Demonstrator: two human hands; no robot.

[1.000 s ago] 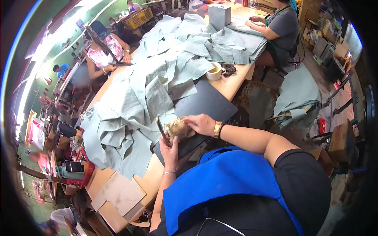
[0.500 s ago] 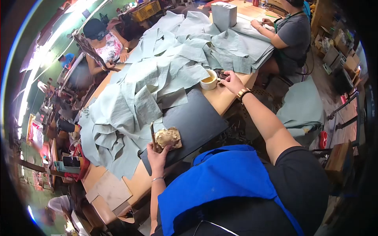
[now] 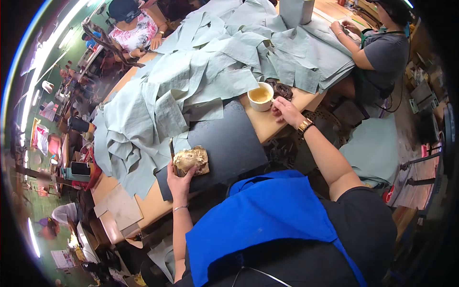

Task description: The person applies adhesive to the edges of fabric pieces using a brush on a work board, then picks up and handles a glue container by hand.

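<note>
A white mug (image 3: 260,106) with yellowish liquid inside stands at the table's near right edge. My right hand (image 3: 289,114) is closed at the mug's right side, where the handle is hidden by my fingers. My left hand (image 3: 180,182) grips a lumpy cream-coloured block (image 3: 192,160) with a crusted, uneven top. Along the block's left side a thin dark stick (image 3: 172,149) stands up from the same hand. Both are over a dark flat board (image 3: 229,138). Pale grey-green sheets (image 3: 158,112) lie heaped beyond the board.
A dark crumpled item (image 3: 283,91) lies beside the mug. A grey block-shaped container (image 3: 296,12) stands on the sheets. One person (image 3: 138,31) sits across the table, another (image 3: 382,50) at the right. More grey-green sheets (image 3: 370,148) hang at lower right. Flat brown pieces (image 3: 119,208) lie at the left end.
The view has shifted. My right hand has moved from pinching at the mug's side to curling lower against it. My left hand keeps the block and stick over the board.
</note>
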